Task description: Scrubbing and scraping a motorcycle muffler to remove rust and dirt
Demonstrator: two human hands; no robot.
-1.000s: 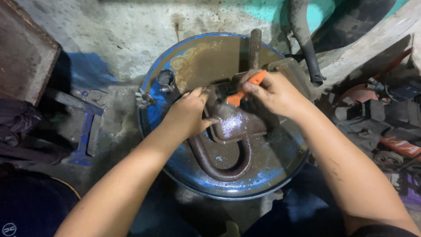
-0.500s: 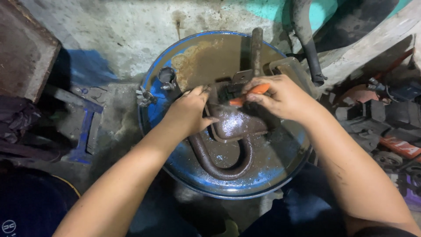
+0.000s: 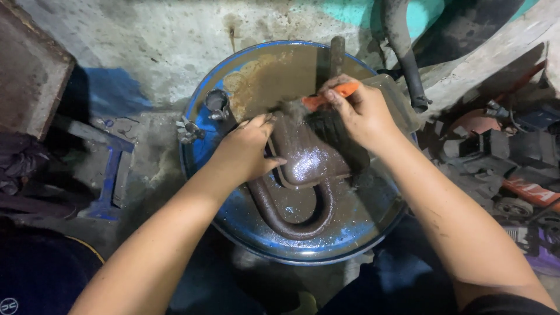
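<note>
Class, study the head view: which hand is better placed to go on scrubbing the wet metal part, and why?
The right hand: it grips the orange-handled brush, bristles on the metal part. The left hand is steadying that part.

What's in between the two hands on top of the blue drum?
In the head view, the wet brown metal part lies between the left hand and the right hand, which holds an orange-handled brush. All of it sits over the blue drum.

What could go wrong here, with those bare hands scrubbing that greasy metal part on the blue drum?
The wet, oily metal part may slip from the left hand, which only presses on it. The brush in the right hand could flick grime at bare skin. The part could also slide off the blue drum top.
</note>
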